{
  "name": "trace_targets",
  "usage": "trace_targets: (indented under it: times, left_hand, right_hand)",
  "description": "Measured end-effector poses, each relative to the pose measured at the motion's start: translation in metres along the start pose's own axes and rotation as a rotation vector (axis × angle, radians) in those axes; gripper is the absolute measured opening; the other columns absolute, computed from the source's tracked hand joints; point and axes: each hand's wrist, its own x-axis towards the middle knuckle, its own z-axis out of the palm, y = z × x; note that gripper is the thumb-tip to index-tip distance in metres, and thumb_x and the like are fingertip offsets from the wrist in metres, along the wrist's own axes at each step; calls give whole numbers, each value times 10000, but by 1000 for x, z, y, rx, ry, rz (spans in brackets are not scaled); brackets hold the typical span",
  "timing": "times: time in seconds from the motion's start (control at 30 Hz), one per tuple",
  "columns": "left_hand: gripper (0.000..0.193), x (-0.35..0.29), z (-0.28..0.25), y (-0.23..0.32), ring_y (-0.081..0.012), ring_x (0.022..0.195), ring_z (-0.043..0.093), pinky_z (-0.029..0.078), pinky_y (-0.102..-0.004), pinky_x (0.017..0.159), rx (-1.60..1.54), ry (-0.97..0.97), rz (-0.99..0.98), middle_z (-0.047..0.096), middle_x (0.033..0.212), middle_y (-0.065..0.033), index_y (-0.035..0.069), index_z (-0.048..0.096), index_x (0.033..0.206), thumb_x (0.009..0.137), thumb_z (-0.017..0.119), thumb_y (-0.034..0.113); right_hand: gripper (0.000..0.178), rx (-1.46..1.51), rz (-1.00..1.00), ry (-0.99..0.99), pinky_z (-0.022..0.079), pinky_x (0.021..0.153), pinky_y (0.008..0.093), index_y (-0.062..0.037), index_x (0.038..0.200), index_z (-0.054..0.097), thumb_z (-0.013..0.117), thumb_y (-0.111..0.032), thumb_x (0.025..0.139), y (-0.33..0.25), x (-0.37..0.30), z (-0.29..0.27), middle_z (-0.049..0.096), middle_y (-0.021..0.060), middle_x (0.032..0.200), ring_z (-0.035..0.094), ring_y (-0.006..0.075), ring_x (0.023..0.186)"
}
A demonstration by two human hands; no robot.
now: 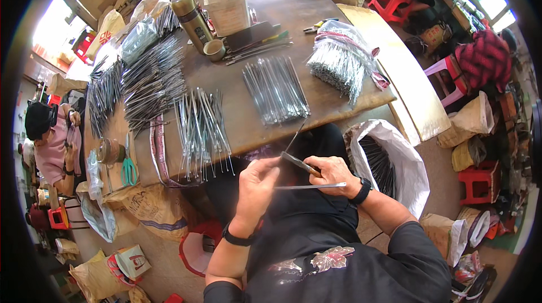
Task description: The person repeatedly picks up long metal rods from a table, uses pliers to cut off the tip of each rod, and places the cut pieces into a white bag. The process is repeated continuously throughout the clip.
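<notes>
In front of my chest, my right hand (333,176) is closed round a hand tool (296,163) with a dark metal head and a yellowish handle, which looks like pliers. From the tool's head a thin dark rod (294,136) slants up toward the table edge. My left hand (257,187) has its fingertips pinched together beside that head; what lies between them is hidden. A flat, shiny metal strip (310,187) runs crosswise below the tool, from near my left palm to under my right hand. Rows of thin metal strips (276,91) lie on the table just ahead.
The brown table (226,128) bears more strip piles (152,83) at left, a bagged bundle (341,57), a thermos (192,21), a cup (214,49) and teal scissors (129,171). A white sack (403,167) of dark rods stands at my right. A person (53,145) works at left.
</notes>
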Motion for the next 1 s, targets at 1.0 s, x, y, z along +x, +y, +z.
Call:
trace_targets:
  times: [1.0]
  left_hand:
    - [222, 76, -47, -17, -185, 656, 648, 536, -284, 491, 697, 283, 325, 629, 924, -151, -50, 605, 1070, 916, 542, 96]
  right_hand:
    - [443, 911, 333, -63, 454, 533, 258, 4, 1191, 509, 436, 13, 754, -4, 8, -14, 588, 76, 784, 595, 142, 654]
